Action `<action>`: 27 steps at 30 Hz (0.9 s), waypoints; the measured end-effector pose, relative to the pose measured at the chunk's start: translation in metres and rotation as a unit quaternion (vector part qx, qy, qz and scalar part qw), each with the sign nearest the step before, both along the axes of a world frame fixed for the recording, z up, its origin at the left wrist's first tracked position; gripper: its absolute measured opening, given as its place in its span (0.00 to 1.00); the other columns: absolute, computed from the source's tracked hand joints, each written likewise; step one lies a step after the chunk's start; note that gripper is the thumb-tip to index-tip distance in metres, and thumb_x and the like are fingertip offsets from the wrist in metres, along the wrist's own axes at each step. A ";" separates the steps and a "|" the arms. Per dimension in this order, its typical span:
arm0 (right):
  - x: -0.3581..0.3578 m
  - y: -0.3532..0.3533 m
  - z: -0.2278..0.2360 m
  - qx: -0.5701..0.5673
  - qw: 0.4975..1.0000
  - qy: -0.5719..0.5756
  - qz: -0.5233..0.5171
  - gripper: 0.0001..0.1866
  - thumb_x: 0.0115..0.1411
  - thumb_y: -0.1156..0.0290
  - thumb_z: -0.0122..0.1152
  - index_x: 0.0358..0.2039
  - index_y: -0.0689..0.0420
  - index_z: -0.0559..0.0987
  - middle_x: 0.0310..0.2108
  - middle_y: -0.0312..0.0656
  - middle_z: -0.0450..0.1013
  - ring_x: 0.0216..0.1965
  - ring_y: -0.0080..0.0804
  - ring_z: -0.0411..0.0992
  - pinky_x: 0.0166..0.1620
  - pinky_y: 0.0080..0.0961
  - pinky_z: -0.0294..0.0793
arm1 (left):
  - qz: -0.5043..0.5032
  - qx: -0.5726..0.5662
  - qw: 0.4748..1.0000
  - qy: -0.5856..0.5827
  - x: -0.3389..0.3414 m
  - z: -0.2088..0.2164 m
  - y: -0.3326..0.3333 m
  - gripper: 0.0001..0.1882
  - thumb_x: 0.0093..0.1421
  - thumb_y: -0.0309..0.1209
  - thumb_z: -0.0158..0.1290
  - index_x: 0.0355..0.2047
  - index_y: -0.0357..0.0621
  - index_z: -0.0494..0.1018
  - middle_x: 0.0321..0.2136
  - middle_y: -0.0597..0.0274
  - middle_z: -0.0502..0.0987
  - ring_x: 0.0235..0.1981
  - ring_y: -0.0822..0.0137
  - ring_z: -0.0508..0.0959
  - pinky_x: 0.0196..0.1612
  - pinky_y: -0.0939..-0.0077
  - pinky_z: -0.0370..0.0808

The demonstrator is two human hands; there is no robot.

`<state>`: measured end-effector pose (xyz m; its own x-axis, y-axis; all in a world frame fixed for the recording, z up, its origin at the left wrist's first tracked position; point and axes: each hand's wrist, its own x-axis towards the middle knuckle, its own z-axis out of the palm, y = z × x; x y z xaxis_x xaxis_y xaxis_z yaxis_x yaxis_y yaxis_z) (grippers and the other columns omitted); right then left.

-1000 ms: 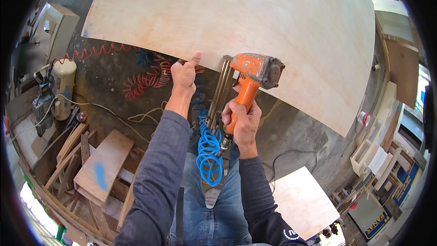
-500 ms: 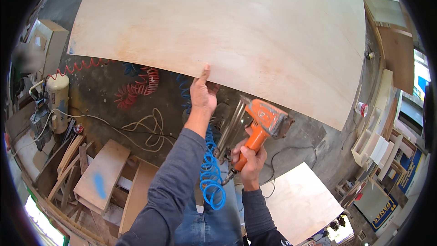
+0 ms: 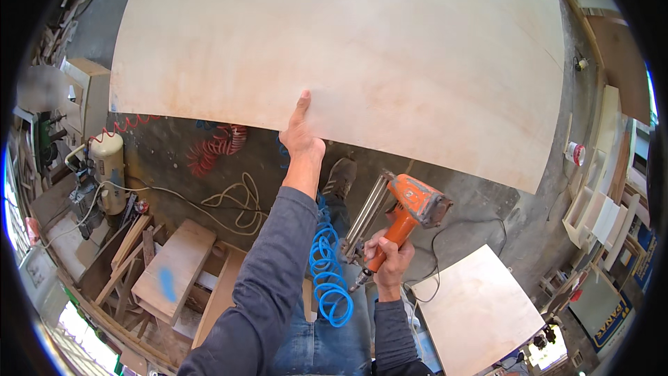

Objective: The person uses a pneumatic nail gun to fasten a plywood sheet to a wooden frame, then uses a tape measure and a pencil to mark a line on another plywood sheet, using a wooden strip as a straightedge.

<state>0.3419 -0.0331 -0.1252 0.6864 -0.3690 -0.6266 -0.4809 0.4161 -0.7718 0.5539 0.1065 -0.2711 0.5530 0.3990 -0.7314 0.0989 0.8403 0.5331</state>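
Plywood [image 3: 348, 49] spread ahead, left hand [image 3: 301, 141] on its edge, nailer [image 3: 414, 198] at right.
The left hand clamps the near edge, thumb on top, fingers hidden beneath, seemingly for steadiness; blue hose [image 3: 335, 310] coils over the legs [image 3: 316, 349]; right hand [image 3: 394, 259] closes round the nailer's handle, nose apart from the plywood, perhaps for safety. Far right, a blue sign [image 3: 612, 326] bears lettering.

This is a woodworking workshop: near the front edge of a large wooden sheet [image 3: 334, 49] are an orange nail gun [image 3: 415, 198] and a coiled red hose [image 3: 221, 146]; to its front left, a cream tank [image 3: 108, 167] and wood offcuts [image 3: 132, 257].
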 end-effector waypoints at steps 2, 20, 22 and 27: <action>0.000 -0.010 -0.003 0.014 1.000 0.001 0.018 0.16 0.57 0.70 0.58 0.40 0.68 0.69 0.22 0.43 0.71 0.18 0.26 0.69 0.25 0.24 0.72 | -0.019 -0.016 1.000 -0.004 -0.005 -0.001 0.003 0.29 0.52 0.25 0.70 0.51 0.33 0.70 0.49 0.56 0.76 0.45 0.61 0.80 0.52 0.61 0.80; 0.036 0.011 0.026 -0.007 0.995 -0.005 0.098 0.34 0.55 0.68 0.58 0.61 0.70 0.64 0.23 0.41 0.70 0.17 0.25 0.66 0.24 0.23 0.69 | -0.073 0.284 0.944 0.150 -0.037 0.016 0.113 0.24 0.60 0.37 0.64 0.50 0.37 0.70 0.42 0.61 0.77 0.39 0.67 0.79 0.39 0.70 0.79; 0.042 0.032 0.027 -0.008 0.994 -0.017 0.111 0.35 0.55 0.67 0.58 0.61 0.71 0.64 0.23 0.41 0.70 0.16 0.25 0.66 0.24 0.23 0.69 | -0.081 0.315 0.937 0.127 -0.031 0.012 0.151 0.22 0.59 0.34 0.65 0.48 0.38 0.70 0.40 0.63 0.77 0.36 0.69 0.78 0.37 0.73 0.77; 0.056 0.091 0.018 -0.007 0.993 -0.048 0.110 0.34 0.54 0.68 0.55 0.61 0.71 0.64 0.23 0.41 0.69 0.17 0.24 0.64 0.24 0.24 0.69 | -0.227 0.076 0.971 -0.004 -0.005 0.006 0.225 0.13 0.58 0.30 0.64 0.40 0.37 0.76 0.33 0.63 0.79 0.30 0.69 0.79 0.33 0.74 0.78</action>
